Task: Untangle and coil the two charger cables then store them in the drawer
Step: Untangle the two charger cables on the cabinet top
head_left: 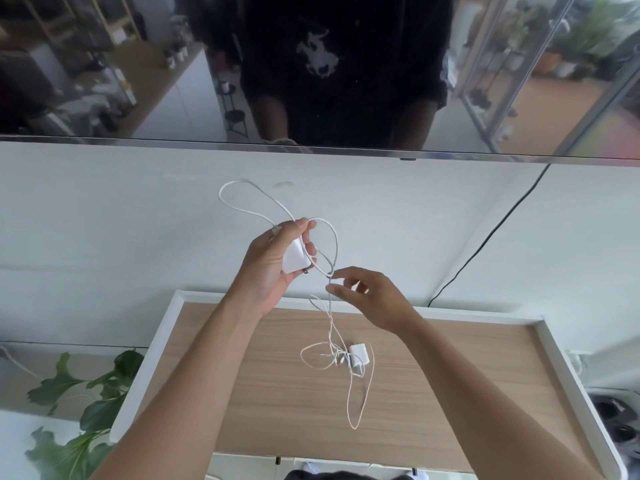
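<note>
while the left hand (273,268) grips a white charger plug (293,259) with fingers closed, the right hand (367,296) pinches its tangled cable (330,271); the second charger (356,355) lies on the wooden surface (450,375).

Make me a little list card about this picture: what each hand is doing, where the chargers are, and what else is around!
left hand: raised, holding a white charger block
right hand: fingers pinching at the white cable just below the block
cable loops: sticking up above the left hand
second charger: lying on the wooden tabletop, cable tangled around it
link: strands hang from the hands down to the tabletop pile
plant: lower left, beside the table
black cord: runs down the wall
drawer: not seen
</note>
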Demonstrator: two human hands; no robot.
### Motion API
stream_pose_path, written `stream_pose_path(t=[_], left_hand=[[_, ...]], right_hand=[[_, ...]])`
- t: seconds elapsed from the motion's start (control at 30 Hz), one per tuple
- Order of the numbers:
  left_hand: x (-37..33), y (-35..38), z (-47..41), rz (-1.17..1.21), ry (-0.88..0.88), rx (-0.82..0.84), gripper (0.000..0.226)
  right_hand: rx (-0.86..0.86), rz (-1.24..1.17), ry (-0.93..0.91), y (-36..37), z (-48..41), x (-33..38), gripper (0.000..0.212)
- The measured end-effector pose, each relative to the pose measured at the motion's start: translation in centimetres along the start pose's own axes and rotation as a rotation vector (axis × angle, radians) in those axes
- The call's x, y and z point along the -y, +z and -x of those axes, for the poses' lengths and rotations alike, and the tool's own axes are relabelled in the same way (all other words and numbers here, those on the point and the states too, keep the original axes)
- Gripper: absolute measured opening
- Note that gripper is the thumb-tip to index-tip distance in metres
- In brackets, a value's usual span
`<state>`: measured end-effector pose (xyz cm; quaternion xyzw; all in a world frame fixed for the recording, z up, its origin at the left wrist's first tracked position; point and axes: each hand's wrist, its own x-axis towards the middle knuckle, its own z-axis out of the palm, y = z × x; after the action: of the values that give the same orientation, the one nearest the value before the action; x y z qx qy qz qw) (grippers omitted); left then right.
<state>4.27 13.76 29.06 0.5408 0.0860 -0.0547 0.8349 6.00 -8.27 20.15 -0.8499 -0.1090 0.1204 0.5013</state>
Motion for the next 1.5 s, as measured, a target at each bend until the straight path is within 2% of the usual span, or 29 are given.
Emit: stream_pose_path(t=[0.03,0.07,0.13,0.23,0.37,0.53,0.6,0.7,0.83,0.97,1.07,1.13,1.2,1.33,1.4,1.5], left_hand=[[-0.2,0.3,0.1,-0.003,-0.003,0.022,0.012],[-0.4,0.5,0.3,0.001,-0.003,0.046,0.012],[-0.8,0.9,0.6,0.039,0.011,0.097,0.013],[-1.9,1.0,1.1,0.142,0.051,0.164,0.017],[-3.4,0.6,1.5,0.285,0.100,0.168,0.016],[-4.5,-0.4,1.9,0.344,0.188,0.172,0.022],[-4.8,-0.8,1.9,0.314,0.206,0.172,0.021],[-4.5,-1.7,1.5,0.180,0.179,0.129,0.018],[-2.2,-2.4,1.1,0.005,0.079,0.065,0.012],[1.3,-2.5,0.8,-0.120,-0.090,0.063,0.012],[4.9,-3.2,0.2,-0.336,-0.197,0.047,0.019],[7.5,-4.1,-0.1,-0.435,-0.241,0.025,0.027],[9.5,-5.2,-0.3,-0.497,-0.267,0.009,0.036],[12.0,-8.3,-0.2,-0.612,-0.321,0.032,0.045],[13.1,-10.2,-0.2,-0.684,-0.346,0.030,0.042],[14.7,-12.9,-0.5,-0.817,-0.366,0.070,0.027]], right_hand=[[0.013,-0.009,0.004,0.5,-0.1,0.5,0.008],[0.034,-0.004,0.004,1.0,-0.3,0.8,0.007],[0.066,0.049,0.044,2.0,-0.4,0.6,0.024],[0.103,0.113,0.167,3.0,-0.3,-1.3,0.024],[0.094,0.135,0.266,3.4,-0.2,-5.0,0.004],[0.036,0.324,0.358,2.8,-0.2,-8.8,0.044],[-0.008,0.360,0.423,2.1,-0.4,-10.1,0.044],[-0.075,0.240,0.402,1.0,0.0,-9.6,0.029],[-0.096,-0.036,0.249,0.3,0.7,-6.4,0.027],[0.030,-0.504,0.192,0.2,1.6,-1.6,0.033],[0.146,-0.669,0.182,0.4,1.9,0.4,0.045],[0.175,-0.573,0.200,0.7,2.2,0.1,0.044],[0.148,-0.398,0.209,0.8,2.5,-1.6,0.035],[-0.018,-0.086,0.363,0.0,3.5,-6.9,0.036],[-0.083,0.089,0.422,-0.7,4.3,-9.6,0.037],[-0.117,0.315,0.516,-2.0,5.8,-14.7,0.033]])
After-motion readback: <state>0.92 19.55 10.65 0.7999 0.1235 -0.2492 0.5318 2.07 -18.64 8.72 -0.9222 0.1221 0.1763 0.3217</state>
